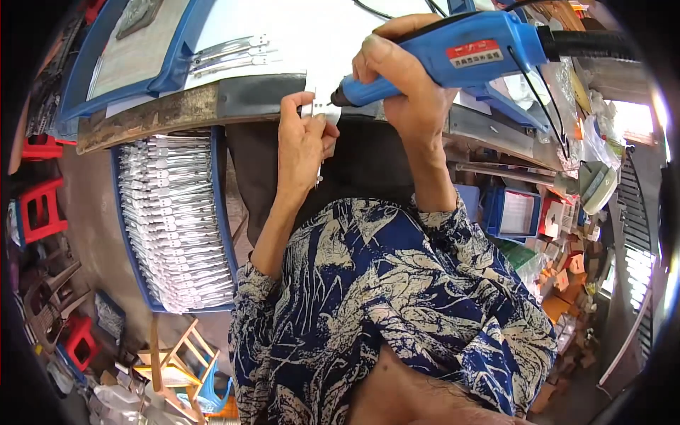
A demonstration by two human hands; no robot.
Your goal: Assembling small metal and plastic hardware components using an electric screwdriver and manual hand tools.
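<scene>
Closed around a blue electric screwdriver (453, 53) is my right hand (414, 81), the thumb lying along its body. The tool points left, and its dark tip meets or nearly meets a flat silver metal part (324, 106) with small holes. My left hand (306, 138) pinches that part at the table's front edge; its lower end shows below my fingers. Whether a screw sits at the tip is too small to tell. Several similar slim metal pieces (230, 55) lie on the white tabletop to the left of my hands.
A blue bin (225, 212) packed with rows of silver metal pieces stands left of my lap. At the table's left is a blue-rimmed tray (166, 67). The tool's black cable (595, 44) runs right. Red stools (42, 209) stand far left; boxes (559, 216) crowd the right.
</scene>
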